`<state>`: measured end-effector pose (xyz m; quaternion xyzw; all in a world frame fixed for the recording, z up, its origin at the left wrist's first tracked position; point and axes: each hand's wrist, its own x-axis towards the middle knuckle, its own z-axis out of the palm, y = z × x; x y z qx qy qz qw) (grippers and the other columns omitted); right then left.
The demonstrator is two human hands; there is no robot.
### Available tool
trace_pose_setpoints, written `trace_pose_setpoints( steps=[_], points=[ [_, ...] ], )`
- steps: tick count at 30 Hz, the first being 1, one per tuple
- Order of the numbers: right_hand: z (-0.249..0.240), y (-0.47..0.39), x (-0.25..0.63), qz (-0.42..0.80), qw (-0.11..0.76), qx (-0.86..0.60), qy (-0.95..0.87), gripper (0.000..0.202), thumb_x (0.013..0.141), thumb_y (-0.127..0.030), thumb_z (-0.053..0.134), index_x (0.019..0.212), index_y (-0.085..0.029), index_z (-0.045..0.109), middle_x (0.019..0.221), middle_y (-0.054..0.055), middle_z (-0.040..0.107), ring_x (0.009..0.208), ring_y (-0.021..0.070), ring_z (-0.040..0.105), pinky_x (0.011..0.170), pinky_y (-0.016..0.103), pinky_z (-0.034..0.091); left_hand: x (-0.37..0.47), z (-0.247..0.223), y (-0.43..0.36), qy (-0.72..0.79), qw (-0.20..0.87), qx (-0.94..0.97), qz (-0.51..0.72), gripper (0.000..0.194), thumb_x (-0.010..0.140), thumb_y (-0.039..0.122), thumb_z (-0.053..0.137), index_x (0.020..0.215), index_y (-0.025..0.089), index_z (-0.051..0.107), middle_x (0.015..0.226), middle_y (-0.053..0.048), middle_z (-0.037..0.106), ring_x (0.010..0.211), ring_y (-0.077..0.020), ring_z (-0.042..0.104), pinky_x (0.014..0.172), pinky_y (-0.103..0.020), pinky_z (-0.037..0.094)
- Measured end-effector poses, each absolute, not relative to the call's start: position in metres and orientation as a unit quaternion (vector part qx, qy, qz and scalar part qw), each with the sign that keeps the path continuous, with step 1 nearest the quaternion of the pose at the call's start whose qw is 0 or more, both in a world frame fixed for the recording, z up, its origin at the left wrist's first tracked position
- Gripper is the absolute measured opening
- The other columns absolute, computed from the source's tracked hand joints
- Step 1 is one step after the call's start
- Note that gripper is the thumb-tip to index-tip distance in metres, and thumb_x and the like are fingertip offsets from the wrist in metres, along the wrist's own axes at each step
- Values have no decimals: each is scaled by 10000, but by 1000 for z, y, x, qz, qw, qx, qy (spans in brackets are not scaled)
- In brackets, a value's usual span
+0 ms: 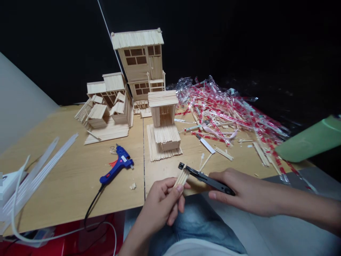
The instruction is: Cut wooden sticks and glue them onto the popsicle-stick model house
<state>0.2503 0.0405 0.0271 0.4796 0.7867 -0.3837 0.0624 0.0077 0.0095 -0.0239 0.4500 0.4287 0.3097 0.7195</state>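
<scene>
Wooden sticks (181,177), a small bundle, are held on the near side of the small stick house (167,133), slightly to its right and about over the front edge of the tabletop (69,163). Left hand (166,201): thumb pressed down on the bundle, fingers curled beneath, grasping it. Right hand (234,192): fingers wrapped around the black pliers (207,179), whose head meets the far ends of the sticks; I cannot tell how tightly the jaws bear on them.

Left of the small house, a strip of tabletop with a dark seam separates it from the blue glue gun (121,161), whose cord drops over the front edge. Beyond the gun, translucent strips (45,173) reach the left side. Behind the house, the tall house (140,53) and the courtyard model (97,113) limit reach. To its right, room is tight: a white knife (207,145) lies just beside it, with a heap of red-printed wrappers (221,106) behind, loose sticks among them.

Far right of the house, a tapered green vessel (314,138) leans over the wrappers, its inside hidden. Below the table, far left of the house, a clear case (44,233) has contents too blurred to identify.
</scene>
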Motion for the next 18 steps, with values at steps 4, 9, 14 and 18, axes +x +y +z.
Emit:
trace_pose_setpoints(
  steps=[4, 9, 14, 18],
  points=[
    [30, 43, 251, -390, 67, 484, 781, 444, 923, -603, 469, 919, -183, 614, 849, 66, 683, 757, 232, 623, 643, 301, 384, 8, -24, 9, 430, 712, 459, 313, 436, 934, 465, 534, 1126, 87, 632, 563, 11, 594, 298, -18, 378, 321, -132, 199],
    [32, 45, 254, -397, 64, 484, 777, 422, 913, -592, 498, 917, -187, 614, 841, 58, 682, 739, 222, 616, 645, 303, 389, 10, -22, 7, 445, 688, 474, 322, 451, 931, 481, 530, 1119, 84, 630, 575, 13, 586, 302, -19, 386, 324, -134, 207],
    [32, 43, 257, -378, 76, 492, 781, 451, 914, -615, 472, 912, -187, 613, 844, 72, 679, 744, 228, 616, 654, 313, 391, 10, -21, 7, 447, 686, 476, 322, 452, 927, 487, 532, 1118, 89, 630, 577, 15, 582, 305, -22, 389, 326, -135, 212],
    [30, 43, 258, -367, 79, 486, 789, 477, 922, -635, 433, 889, -190, 602, 820, 73, 675, 732, 228, 617, 651, 313, 394, 10, -22, 8, 443, 691, 474, 319, 444, 933, 483, 527, 1113, 91, 630, 572, 13, 587, 302, -20, 386, 323, -132, 210]
  ],
)
